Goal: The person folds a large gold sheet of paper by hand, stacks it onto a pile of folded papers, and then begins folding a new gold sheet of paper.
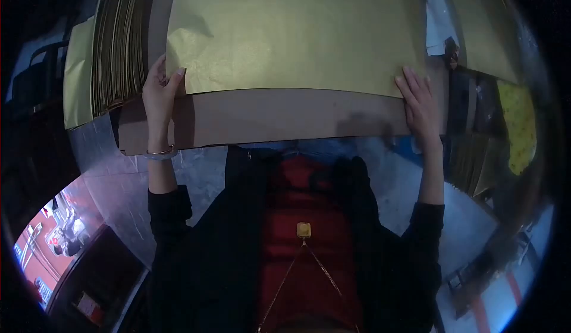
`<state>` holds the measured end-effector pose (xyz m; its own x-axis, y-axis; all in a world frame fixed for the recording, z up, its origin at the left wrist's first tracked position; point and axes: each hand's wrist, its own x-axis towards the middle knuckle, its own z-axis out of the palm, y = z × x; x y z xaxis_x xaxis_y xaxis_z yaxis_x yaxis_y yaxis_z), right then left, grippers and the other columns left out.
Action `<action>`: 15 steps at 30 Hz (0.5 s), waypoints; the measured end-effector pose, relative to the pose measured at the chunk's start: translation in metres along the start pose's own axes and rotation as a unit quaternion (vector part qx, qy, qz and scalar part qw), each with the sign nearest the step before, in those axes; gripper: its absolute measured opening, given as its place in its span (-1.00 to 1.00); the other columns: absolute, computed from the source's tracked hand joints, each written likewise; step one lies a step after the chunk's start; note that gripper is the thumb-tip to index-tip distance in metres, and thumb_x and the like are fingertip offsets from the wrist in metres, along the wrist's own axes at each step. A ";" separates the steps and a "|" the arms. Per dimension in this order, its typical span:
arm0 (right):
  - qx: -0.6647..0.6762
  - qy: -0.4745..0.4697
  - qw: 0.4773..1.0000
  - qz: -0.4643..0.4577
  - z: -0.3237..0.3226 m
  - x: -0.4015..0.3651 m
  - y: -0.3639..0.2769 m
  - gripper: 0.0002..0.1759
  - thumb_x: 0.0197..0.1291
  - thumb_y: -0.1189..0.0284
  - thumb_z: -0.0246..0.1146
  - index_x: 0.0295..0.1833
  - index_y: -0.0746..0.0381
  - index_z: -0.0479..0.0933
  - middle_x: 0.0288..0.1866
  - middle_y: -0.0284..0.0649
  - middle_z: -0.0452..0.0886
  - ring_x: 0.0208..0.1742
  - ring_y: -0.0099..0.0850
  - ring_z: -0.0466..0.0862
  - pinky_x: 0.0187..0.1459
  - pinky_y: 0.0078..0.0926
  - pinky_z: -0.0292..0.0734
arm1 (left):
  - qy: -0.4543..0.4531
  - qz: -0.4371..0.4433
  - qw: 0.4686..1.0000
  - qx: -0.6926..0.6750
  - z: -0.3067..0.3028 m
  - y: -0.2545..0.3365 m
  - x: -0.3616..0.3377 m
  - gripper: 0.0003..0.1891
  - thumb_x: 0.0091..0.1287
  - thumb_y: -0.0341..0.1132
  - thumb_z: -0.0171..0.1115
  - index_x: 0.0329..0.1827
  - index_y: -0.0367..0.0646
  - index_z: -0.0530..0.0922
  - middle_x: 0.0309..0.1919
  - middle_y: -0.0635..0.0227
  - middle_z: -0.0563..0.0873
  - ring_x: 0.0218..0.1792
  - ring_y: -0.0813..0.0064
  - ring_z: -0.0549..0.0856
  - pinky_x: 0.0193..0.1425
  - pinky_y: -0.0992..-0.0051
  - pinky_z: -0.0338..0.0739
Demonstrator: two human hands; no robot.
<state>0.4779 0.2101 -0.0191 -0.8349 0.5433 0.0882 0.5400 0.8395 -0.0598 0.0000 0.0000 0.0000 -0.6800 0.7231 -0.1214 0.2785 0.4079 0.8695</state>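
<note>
A large sheet of gold paper (297, 41) lies before me on a brown cardboard board (285, 116), its near edge slightly bowed. At the sheet's near left corner is my left hand (159, 92), thumb on top and fingers around the side edge, closed on the paper. My right hand (421, 104) rests at the near right corner with its fingers stretched out and apart, fingertips touching the paper. The right thumb is hidden. A crease shows in the gold surface near the left side.
Left of the board stands a thick stack of folded gold paper (119, 53). On the right are another gold sheet (482, 29), a white-blue piece (440, 17), a yellow patterned item (516, 124) and a brownish stack (473, 160). A dark piece of furniture (98, 279) sits lower left.
</note>
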 end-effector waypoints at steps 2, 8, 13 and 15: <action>0.027 0.010 1.000 -0.007 -0.002 -0.001 0.000 -0.29 0.07 0.62 0.15 0.40 0.01 0.30 0.48 -0.29 0.24 0.47 -0.32 0.25 0.48 -0.16 0.07 | 0.018 0.041 0.997 0.058 -0.001 -0.004 0.000 -0.46 0.28 -0.41 0.29 0.32 -0.32 0.36 0.02 0.16 0.66 0.03 0.53 0.62 0.13 0.52 0.50; 0.048 0.007 0.999 0.004 -0.002 0.002 -0.004 -0.32 0.07 0.65 0.12 0.37 0.04 0.34 0.46 -0.28 0.27 0.46 -0.30 0.26 0.47 -0.16 0.10 | 0.062 0.109 0.949 0.288 0.000 -0.002 -0.004 -0.50 0.26 -0.37 0.31 0.27 -0.21 0.43 0.11 0.12 0.59 0.07 0.29 0.62 0.12 0.40 0.52; 0.052 0.021 0.998 0.002 -0.001 0.001 -0.004 -0.34 0.06 0.66 0.11 0.35 0.07 0.36 0.44 -0.25 0.29 0.45 -0.28 0.29 0.44 -0.15 0.14 | 0.028 0.327 0.886 0.327 0.037 0.024 -0.025 -0.59 0.25 -0.31 0.30 0.17 -0.13 0.54 0.17 0.18 0.56 0.23 0.15 0.52 0.20 0.30 0.48; 0.058 0.028 0.998 -0.002 0.000 0.000 -0.003 -0.34 0.06 0.66 0.11 0.34 0.07 0.37 0.44 -0.25 0.31 0.44 -0.27 0.30 0.43 -0.14 0.16 | -0.048 0.365 0.876 0.310 0.062 0.044 -0.039 -0.59 0.22 -0.25 0.32 0.14 -0.08 0.57 0.19 0.27 0.57 0.28 0.20 0.48 0.28 0.25 0.44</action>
<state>0.4761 0.2071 -0.0189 -0.8276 0.5424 0.1446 0.5182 0.8372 -0.1747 0.0802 0.0243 0.0130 -0.1154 0.9490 0.2933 0.9512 0.0205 0.3080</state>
